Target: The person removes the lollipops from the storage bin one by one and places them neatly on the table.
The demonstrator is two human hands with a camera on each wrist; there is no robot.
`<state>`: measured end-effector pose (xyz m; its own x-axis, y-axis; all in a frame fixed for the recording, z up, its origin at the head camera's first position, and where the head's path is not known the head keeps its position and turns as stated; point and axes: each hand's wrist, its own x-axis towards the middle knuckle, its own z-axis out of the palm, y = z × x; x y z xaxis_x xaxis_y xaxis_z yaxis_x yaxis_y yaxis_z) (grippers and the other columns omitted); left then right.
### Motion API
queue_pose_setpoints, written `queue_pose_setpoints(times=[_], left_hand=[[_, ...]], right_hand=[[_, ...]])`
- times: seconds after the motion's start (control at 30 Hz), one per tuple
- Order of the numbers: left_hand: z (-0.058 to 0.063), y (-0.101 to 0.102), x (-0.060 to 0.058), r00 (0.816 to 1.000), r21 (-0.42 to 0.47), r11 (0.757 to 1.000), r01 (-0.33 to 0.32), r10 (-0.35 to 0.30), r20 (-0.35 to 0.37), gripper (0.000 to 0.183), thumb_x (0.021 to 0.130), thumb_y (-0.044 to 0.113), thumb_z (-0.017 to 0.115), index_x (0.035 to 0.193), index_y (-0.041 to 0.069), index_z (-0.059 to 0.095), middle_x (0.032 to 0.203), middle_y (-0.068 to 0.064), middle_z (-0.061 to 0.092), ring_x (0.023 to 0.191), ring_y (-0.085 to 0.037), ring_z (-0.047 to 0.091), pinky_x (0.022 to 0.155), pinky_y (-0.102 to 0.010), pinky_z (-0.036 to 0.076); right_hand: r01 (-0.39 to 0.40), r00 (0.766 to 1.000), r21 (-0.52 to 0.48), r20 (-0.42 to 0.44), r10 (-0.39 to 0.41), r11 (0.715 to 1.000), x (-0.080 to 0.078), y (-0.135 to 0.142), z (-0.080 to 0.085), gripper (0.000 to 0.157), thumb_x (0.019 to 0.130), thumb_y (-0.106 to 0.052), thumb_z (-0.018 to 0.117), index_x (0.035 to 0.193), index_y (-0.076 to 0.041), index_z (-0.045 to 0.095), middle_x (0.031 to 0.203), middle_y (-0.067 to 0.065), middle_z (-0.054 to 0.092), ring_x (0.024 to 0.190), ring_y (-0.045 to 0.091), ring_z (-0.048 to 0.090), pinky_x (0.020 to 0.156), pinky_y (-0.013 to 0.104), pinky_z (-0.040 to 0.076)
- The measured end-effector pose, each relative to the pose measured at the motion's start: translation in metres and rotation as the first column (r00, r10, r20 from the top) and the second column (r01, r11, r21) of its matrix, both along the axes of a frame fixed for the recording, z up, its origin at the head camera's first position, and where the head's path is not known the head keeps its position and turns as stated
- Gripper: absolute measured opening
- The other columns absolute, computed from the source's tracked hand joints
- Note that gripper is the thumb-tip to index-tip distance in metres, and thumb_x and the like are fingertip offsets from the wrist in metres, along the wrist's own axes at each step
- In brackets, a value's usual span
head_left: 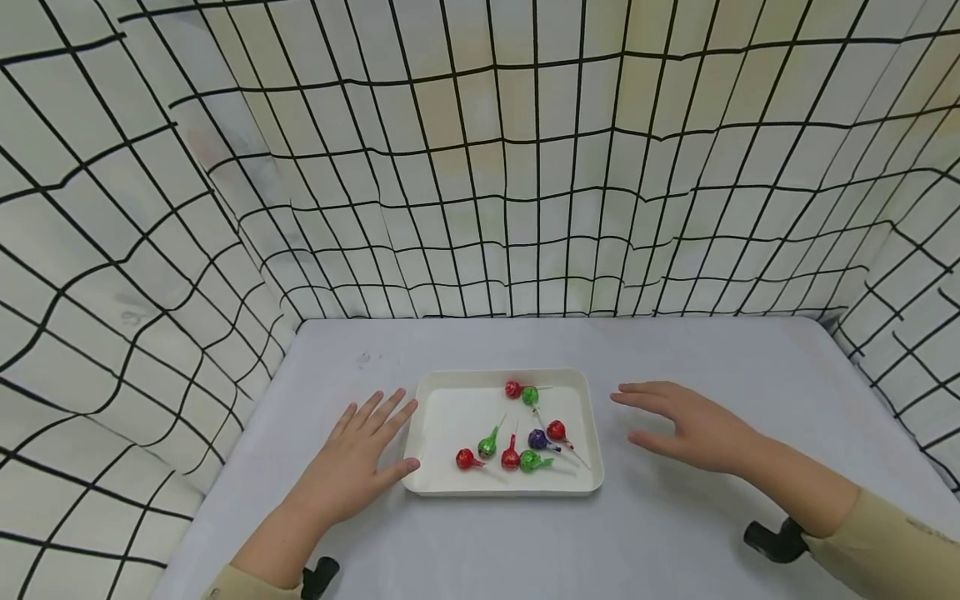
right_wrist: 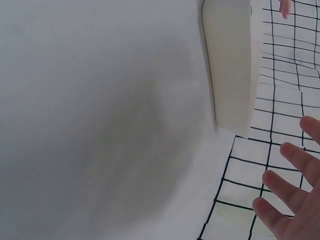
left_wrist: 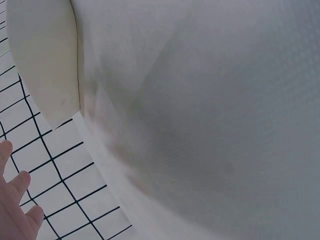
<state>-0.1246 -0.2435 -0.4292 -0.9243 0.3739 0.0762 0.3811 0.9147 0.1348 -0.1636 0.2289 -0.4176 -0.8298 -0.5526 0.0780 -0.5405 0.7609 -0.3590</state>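
Observation:
A white rectangular tray (head_left: 450, 417) lies on the table with several wrapped lollipops in it. Red lollipops (head_left: 510, 458), green lollipops (head_left: 530, 461) and a purple lollipop (head_left: 537, 440) are spread over its middle and right part. My left hand (head_left: 356, 467) is spread flat at the tray's left edge, its thumb tip over the rim in the head view. To the right of the tray my right hand (head_left: 693, 429) hovers with straight fingers, apart from the rim. Neither hand holds anything. Both wrist views show the tray's side wall (left_wrist: 45, 55) and some fingertips (right_wrist: 282, 187).
The table (head_left: 480, 542) has a pale cover. Behind it and on both sides stand white walls (head_left: 517, 175) with a black grid pattern. A black wrist mount (head_left: 776, 540) sits at the right sleeve, another (head_left: 320, 577) at the left.

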Motion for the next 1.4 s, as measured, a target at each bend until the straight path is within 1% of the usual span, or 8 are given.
queue_pose_setpoints(times=[0.13, 0.23, 0.47, 0.6, 0.83, 1.07, 1.17, 1.4], left_hand=[[-0.002, 0.0, 0.001, 1.0, 0.008, 1.0, -0.006, 0.005, 0.018, 0.08, 0.091, 0.057, 0.062, 0.157, 0.023, 0.033, 0.164, -0.002, 0.023, 0.149, -0.034, 0.018, 0.12, -0.058, 0.01], [-0.005, 0.0, 0.0, 0.999, 0.003, 1.0, -0.003, 0.003, 0.039, 0.08, 0.091, 0.06, 0.061, 0.157, 0.024, 0.032, 0.164, -0.001, 0.023, 0.149, -0.034, 0.019, 0.119, -0.058, 0.011], [-0.014, 0.003, 0.0, 0.997, -0.046, 0.999, 0.015, -0.011, 0.08, 0.082, 0.09, 0.065, 0.058, 0.157, 0.024, 0.033, 0.164, -0.001, 0.023, 0.15, -0.034, 0.019, 0.119, -0.059, 0.014], [-0.016, 0.005, 0.001, 0.994, -0.066, 0.998, 0.021, -0.013, 0.11, 0.083, 0.09, 0.066, 0.057, 0.157, 0.023, 0.033, 0.164, -0.001, 0.023, 0.15, -0.035, 0.018, 0.118, -0.06, 0.014], [-0.02, 0.006, 0.002, 0.991, -0.074, 0.997, 0.026, -0.016, 0.137, 0.083, 0.09, 0.067, 0.055, 0.156, 0.023, 0.034, 0.164, -0.002, 0.023, 0.15, -0.035, 0.018, 0.118, -0.06, 0.014], [-0.023, 0.004, 0.003, 0.99, -0.078, 0.997, 0.028, -0.017, 0.137, 0.082, 0.09, 0.068, 0.054, 0.156, 0.024, 0.034, 0.164, -0.001, 0.022, 0.15, -0.034, 0.018, 0.118, -0.06, 0.015], [-0.022, 0.004, 0.004, 0.991, -0.074, 0.997, 0.03, -0.02, 0.136, 0.082, 0.09, 0.069, 0.052, 0.156, 0.024, 0.034, 0.164, -0.001, 0.021, 0.15, -0.034, 0.018, 0.118, -0.06, 0.015], [-0.024, 0.004, 0.004, 0.992, -0.076, 0.996, 0.035, -0.025, 0.122, 0.082, 0.09, 0.069, 0.052, 0.156, 0.025, 0.034, 0.165, -0.001, 0.02, 0.15, -0.033, 0.017, 0.119, -0.058, 0.014]], right_hand=[[-0.061, 0.998, -0.001, 0.022, 0.061, 0.998, -0.01, -0.008, -0.002, 0.047, 0.093, -0.041, 0.069, 0.138, -0.029, 0.061, 0.142, -0.005, 0.056, 0.13, 0.026, 0.051, 0.103, 0.054, 0.046], [-0.111, 0.993, -0.002, 0.042, 0.111, 0.994, -0.017, -0.015, -0.003, 0.045, 0.093, -0.039, 0.068, 0.135, -0.025, 0.063, 0.139, -0.005, 0.058, 0.128, 0.025, 0.053, 0.103, 0.053, 0.046], [-0.191, 0.977, 0.016, 0.103, 0.188, 0.981, -0.031, -0.033, -0.001, 0.041, 0.094, -0.04, 0.067, 0.132, -0.026, 0.066, 0.129, -0.012, 0.063, 0.12, 0.016, 0.057, 0.1, 0.045, 0.05], [-0.237, 0.965, 0.029, 0.123, 0.232, 0.971, -0.041, -0.043, 0.003, 0.039, 0.094, -0.041, 0.066, 0.13, -0.026, 0.068, 0.126, -0.014, 0.065, 0.117, 0.015, 0.058, 0.098, 0.045, 0.051], [-0.264, 0.956, 0.078, 0.154, 0.25, 0.961, -0.055, -0.054, 0.011, 0.038, 0.092, -0.04, 0.069, 0.127, -0.027, 0.07, 0.123, -0.016, 0.066, 0.116, 0.015, 0.057, 0.099, 0.045, 0.049], [-0.296, 0.944, 0.133, 0.193, 0.269, 0.946, -0.065, -0.068, 0.015, 0.036, 0.089, -0.039, 0.072, 0.123, -0.028, 0.072, 0.116, -0.011, 0.07, 0.103, 0.016, 0.058, 0.088, 0.038, 0.05], [-0.309, 0.942, 0.176, 0.196, 0.274, 0.935, -0.067, -0.077, 0.013, 0.035, 0.088, -0.04, 0.074, 0.121, -0.03, 0.073, 0.113, -0.014, 0.071, 0.099, 0.016, 0.058, 0.085, 0.036, 0.048], [-0.347, 0.936, 0.287, 0.171, 0.309, 0.893, -0.071, -0.093, 0.006, 0.027, 0.086, -0.043, 0.074, 0.113, -0.036, 0.076, 0.103, -0.021, 0.07, 0.092, 0.006, 0.054, 0.083, 0.034, 0.043]])
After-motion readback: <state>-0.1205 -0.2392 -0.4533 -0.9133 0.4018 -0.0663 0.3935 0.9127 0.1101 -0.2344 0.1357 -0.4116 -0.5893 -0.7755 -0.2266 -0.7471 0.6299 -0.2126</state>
